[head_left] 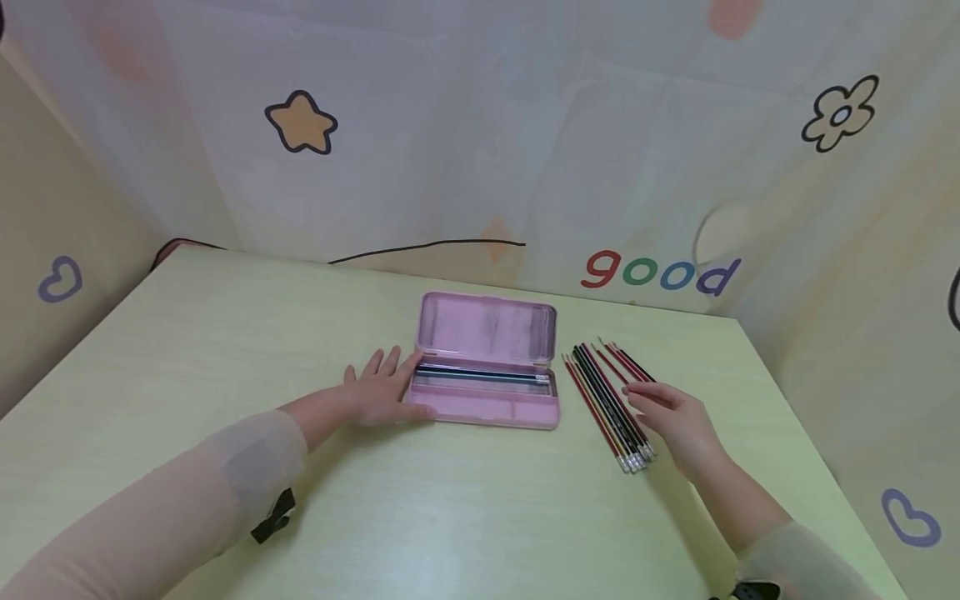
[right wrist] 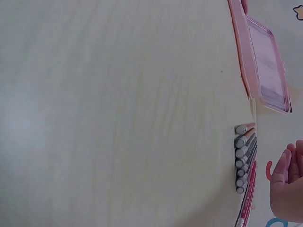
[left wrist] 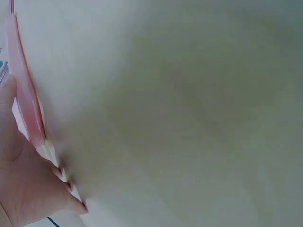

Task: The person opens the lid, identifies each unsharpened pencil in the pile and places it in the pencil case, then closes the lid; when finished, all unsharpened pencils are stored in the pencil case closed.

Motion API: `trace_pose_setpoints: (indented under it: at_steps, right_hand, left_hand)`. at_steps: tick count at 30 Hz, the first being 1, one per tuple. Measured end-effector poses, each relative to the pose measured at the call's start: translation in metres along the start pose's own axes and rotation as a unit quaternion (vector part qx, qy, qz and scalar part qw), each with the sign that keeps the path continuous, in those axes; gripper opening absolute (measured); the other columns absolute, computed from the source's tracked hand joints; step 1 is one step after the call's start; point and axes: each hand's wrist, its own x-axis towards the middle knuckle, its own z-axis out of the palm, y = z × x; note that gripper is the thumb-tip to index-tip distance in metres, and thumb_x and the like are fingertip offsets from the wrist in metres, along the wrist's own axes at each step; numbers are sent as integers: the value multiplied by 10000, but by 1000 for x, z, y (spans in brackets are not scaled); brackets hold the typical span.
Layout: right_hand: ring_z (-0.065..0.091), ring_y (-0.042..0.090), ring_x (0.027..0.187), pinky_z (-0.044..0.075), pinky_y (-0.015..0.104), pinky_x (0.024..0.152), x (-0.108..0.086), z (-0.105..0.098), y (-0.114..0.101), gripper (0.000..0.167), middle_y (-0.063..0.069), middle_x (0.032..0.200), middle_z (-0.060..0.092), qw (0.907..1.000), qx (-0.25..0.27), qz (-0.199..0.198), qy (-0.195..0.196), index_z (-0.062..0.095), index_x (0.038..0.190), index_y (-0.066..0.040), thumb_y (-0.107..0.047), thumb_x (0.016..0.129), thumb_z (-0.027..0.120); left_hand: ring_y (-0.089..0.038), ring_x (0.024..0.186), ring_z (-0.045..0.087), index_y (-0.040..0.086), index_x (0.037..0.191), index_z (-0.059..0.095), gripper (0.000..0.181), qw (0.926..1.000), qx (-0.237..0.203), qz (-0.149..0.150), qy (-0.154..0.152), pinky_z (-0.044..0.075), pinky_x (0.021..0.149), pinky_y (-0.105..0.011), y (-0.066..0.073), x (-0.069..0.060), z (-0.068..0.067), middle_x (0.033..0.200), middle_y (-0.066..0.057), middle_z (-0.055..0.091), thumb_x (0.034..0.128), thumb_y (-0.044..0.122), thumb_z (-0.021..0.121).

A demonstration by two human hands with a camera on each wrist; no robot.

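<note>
A pink pencil case [head_left: 483, 408] lies with its lid [head_left: 486, 329] raised, and dark pencils [head_left: 480, 374] rest across its upper compartment. My left hand [head_left: 382, 392] is at the case's left side, fingers spread on the table and thumb along its front corner. In the left wrist view that thumb touches the pink side wall [left wrist: 29, 94]. Right of the case is a bundle of red, black and striped pencils [head_left: 607, 408], silver ends toward me. Over its right edge is my right hand [head_left: 678, 421], thumb and forefinger close together near a few separated pencils [head_left: 618, 360]. No held pencil shows between them.
The pale table [head_left: 450, 517] meets a printed cloth backdrop [head_left: 465, 150] at the back and sides. In the right wrist view, white pencil ends [right wrist: 241, 151] form a row, with the open lid [right wrist: 269, 66] beyond them.
</note>
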Motion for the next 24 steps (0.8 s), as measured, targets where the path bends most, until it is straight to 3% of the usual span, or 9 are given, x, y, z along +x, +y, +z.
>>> trace_pose_setpoints:
  at_steps: [5,14,24]
  right_hand:
    - [599,30,946,488,211,815,-6,-11,9,445,-136,966,611,10000,-43,23,58,534,1210,104,-204,904,630]
    - [578,-36,868,475,158,770,-20,-24,24,460,-93,1018,640,9980,-487,380,93,540,1225,70,-238,898,639]
    - [503,-119,877,403,85,775,-27,-24,35,420,146,1168,620,9883,-1491,187,251,553,1221,67,-205,909,623]
  left_hand:
    - [-433,1380,-37,157,1511,46,1007,9997,-104,5,217,-14,987,-702,-2,1,6,1533,-222,29,796,708,492]
    - [-454,1373,-13,147,1512,61,995,9998,-140,48,123,14,988,-705,1,2,2,1529,-231,42,804,679,518]
    - [-463,1370,14,123,1510,59,1009,9999,53,96,109,54,990,-705,0,0,-2,1527,-235,61,804,694,500]
